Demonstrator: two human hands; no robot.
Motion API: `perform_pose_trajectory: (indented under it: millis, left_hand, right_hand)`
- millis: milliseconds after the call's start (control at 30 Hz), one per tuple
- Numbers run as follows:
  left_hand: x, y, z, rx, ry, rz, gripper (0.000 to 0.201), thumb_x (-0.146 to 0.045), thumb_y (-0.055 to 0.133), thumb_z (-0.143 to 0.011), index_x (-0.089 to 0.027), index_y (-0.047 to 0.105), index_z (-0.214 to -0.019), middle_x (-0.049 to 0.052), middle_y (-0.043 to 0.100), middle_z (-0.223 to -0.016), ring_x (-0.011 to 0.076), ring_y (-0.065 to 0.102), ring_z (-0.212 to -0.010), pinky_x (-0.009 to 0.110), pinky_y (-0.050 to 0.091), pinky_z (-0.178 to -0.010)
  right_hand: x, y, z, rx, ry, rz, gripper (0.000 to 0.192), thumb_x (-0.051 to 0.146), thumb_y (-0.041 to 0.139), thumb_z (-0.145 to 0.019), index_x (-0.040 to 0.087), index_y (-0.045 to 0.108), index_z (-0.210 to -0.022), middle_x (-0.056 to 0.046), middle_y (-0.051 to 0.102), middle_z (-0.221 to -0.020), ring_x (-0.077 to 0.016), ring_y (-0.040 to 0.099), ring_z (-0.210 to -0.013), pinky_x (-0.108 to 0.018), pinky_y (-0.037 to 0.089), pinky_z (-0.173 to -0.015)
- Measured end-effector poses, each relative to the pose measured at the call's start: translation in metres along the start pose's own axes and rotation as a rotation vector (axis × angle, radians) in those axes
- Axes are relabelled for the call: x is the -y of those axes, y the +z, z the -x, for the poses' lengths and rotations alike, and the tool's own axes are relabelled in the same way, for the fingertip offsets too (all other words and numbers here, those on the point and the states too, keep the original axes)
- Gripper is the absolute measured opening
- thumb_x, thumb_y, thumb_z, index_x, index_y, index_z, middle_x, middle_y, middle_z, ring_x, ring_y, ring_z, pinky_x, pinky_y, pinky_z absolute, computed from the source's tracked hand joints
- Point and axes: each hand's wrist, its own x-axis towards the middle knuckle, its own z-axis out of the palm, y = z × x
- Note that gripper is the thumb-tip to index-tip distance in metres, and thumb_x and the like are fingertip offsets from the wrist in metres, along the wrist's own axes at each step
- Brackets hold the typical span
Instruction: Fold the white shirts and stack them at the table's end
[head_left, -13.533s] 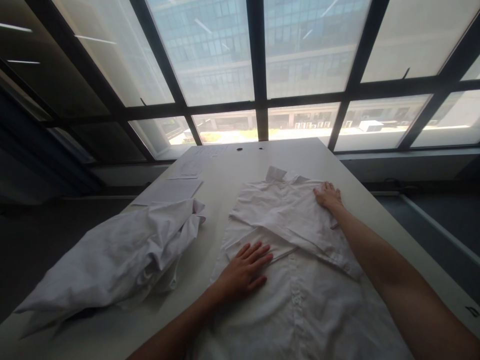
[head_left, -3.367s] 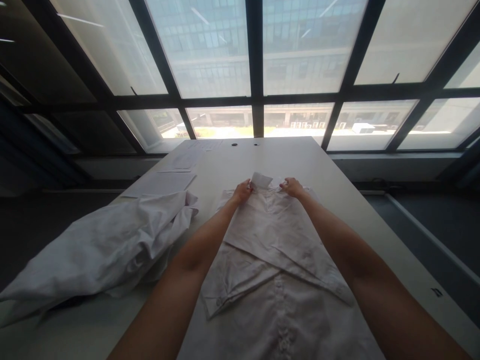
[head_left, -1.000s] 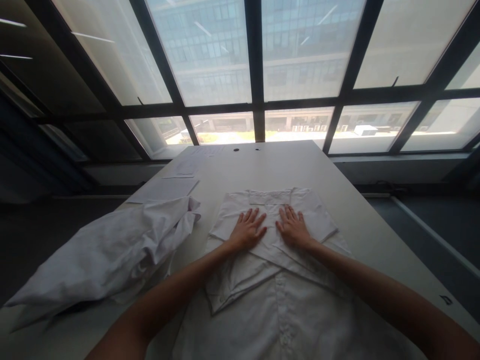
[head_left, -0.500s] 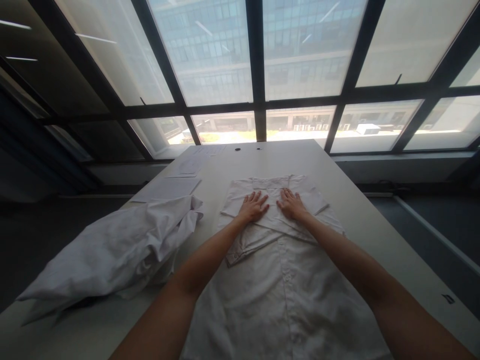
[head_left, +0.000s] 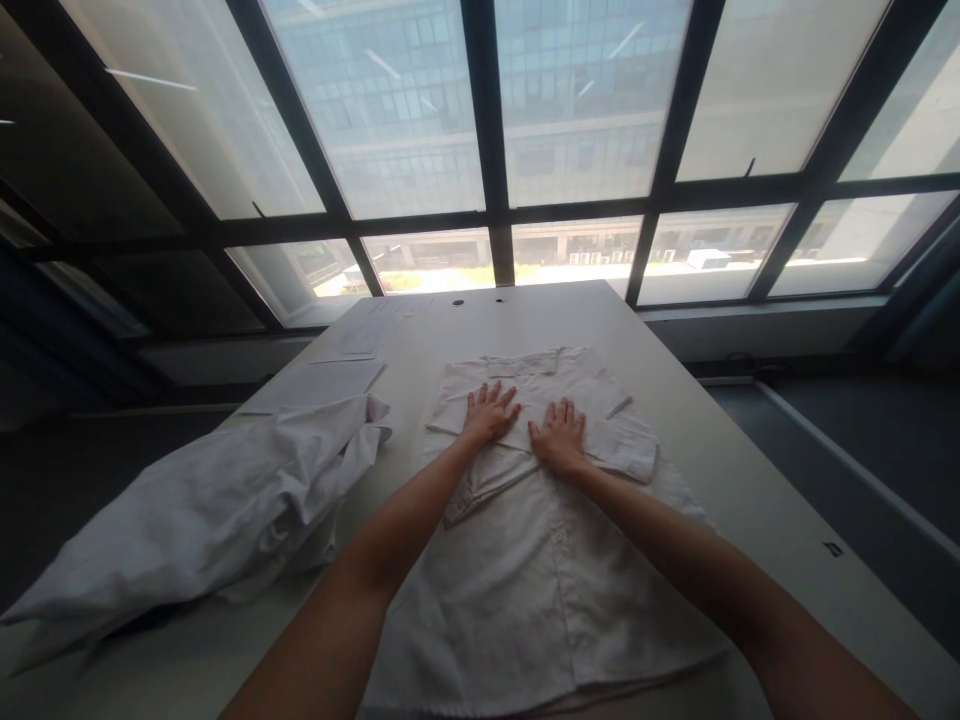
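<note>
A white button-front garment (head_left: 510, 580), like a shirt or lab coat, lies spread on the white table, its collar at the far end. Both sleeves are folded inward across its upper front, and one cuff (head_left: 641, 462) shows at the right. My left hand (head_left: 493, 410) rests flat on the left part of the folded sleeves, fingers spread. Just to its right and slightly nearer, my right hand (head_left: 559, 435) presses flat on the cloth over the crossing sleeves, fingers stretched out. Neither hand grips anything.
Left of the garment lies a crumpled pile of white cloth (head_left: 217, 490). Papers (head_left: 315, 385) are spread along the left side of the table (head_left: 555, 315). Large windows (head_left: 577, 110) rise beyond the far edge. A small dark fitting (head_left: 832, 549) sits near the right edge.
My right hand has slid nearer to me and a little inward over the sleeves. My left hand stays on the cloth. The view has shifted, showing the garment's lower hem.
</note>
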Motion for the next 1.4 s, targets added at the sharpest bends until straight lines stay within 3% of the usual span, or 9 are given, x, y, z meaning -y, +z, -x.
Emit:
perform_pose_trajectory:
  millis: [200,367,667,867,967,1067,1167,1267,1400]
  left_hand:
    - [-0.008,0.003,0.014,-0.02,-0.104,0.022,0.067,-0.063,0.024,-0.101,-0.033,0.029,-0.16,0.006,0.018,-0.17,0.0369,0.011,-0.155,0.063,0.01,-0.121]
    - [-0.021,0.007,0.034,-0.067,-0.133,0.005,0.064,-0.054,0.026,-0.102,-0.027,0.031,-0.16,0.009,0.021,-0.169,0.0347,0.014,-0.155,0.06,0.012,-0.122]
    - [-0.063,0.013,0.074,-0.089,-0.188,0.043,0.065,-0.055,0.033,-0.1,-0.028,0.033,-0.159,0.012,0.021,-0.168,0.043,0.011,-0.154,0.064,0.011,-0.12]
    - [-0.108,0.012,0.108,0.13,-0.109,0.168,0.078,-0.056,0.052,-0.091,-0.022,0.032,-0.159,0.017,0.007,-0.17,0.0482,0.004,-0.153,0.066,0.014,-0.119]
    - [-0.115,0.002,0.113,0.224,-0.005,0.209,0.074,-0.056,0.053,-0.091,-0.022,0.039,-0.155,0.019,0.015,-0.169,0.0493,0.012,-0.152,0.069,0.02,-0.115]
    - [-0.102,-0.011,0.098,0.232,0.191,0.242,0.049,-0.044,0.047,-0.096,-0.023,0.06,-0.139,0.015,0.043,-0.158,0.041,0.038,-0.144,0.061,0.031,-0.115]
    - [-0.073,-0.019,0.076,0.118,0.351,0.276,0.04,-0.03,0.044,-0.097,-0.02,0.067,-0.129,0.012,0.064,-0.138,0.028,0.055,-0.132,0.043,0.04,-0.115]
    - [-0.04,-0.019,0.066,-0.009,0.343,0.204,0.047,-0.027,0.047,-0.097,-0.016,0.057,-0.142,0.013,0.058,-0.146,0.0261,0.047,-0.14,0.041,0.035,-0.119]
    - [-0.002,-0.011,0.076,-0.015,0.384,0.088,0.053,-0.036,0.044,-0.103,-0.021,0.044,-0.153,0.009,0.038,-0.162,0.0262,0.024,-0.154,0.047,0.023,-0.125]
  right_hand:
    - [-0.019,-0.008,-0.02,0.102,-0.142,0.012,0.077,0.054,0.03,-0.101,0.005,0.025,-0.16,-0.023,0.015,-0.167,-0.0327,0.008,-0.155,-0.053,0.003,-0.121]
    - [-0.033,-0.012,-0.031,0.104,-0.284,0.032,0.074,0.054,0.032,-0.101,0.01,0.028,-0.16,-0.021,0.018,-0.167,-0.0307,0.012,-0.155,-0.051,0.007,-0.122]
    - [-0.071,-0.019,-0.046,0.139,-0.567,0.062,0.067,0.055,0.028,-0.104,0.019,0.033,-0.16,-0.013,0.021,-0.168,-0.0282,0.016,-0.155,-0.051,0.012,-0.123]
    - [-0.088,-0.035,-0.057,0.189,-0.763,0.046,0.059,0.05,0.027,-0.105,0.024,0.041,-0.156,-0.005,0.03,-0.166,-0.0245,0.022,-0.154,-0.048,0.014,-0.123]
    - [-0.074,-0.034,-0.049,0.131,-0.669,0.075,0.055,0.039,0.033,-0.103,0.021,0.045,-0.153,-0.008,0.034,-0.164,-0.0252,0.022,-0.153,-0.051,0.014,-0.123]
    - [-0.045,-0.025,-0.034,0.004,-0.297,0.079,0.06,0.032,0.04,-0.098,0.013,0.041,-0.155,-0.018,0.031,-0.164,-0.0325,0.018,-0.153,-0.06,0.015,-0.12]
    - [-0.017,-0.015,-0.02,-0.035,0.075,0.024,0.069,0.039,0.042,-0.096,0.006,0.035,-0.157,-0.026,0.025,-0.164,-0.0426,0.017,-0.152,-0.066,0.021,-0.114]
    - [-0.006,-0.009,-0.012,-0.028,0.156,0.017,0.071,0.045,0.04,-0.097,0.006,0.035,-0.156,-0.027,0.024,-0.163,-0.0443,0.017,-0.151,-0.068,0.017,-0.114]
    - [-0.008,-0.009,-0.006,-0.028,0.103,0.051,0.068,0.047,0.031,-0.1,0.012,0.034,-0.158,-0.024,0.022,-0.165,-0.0445,0.014,-0.151,-0.069,0.009,-0.114]
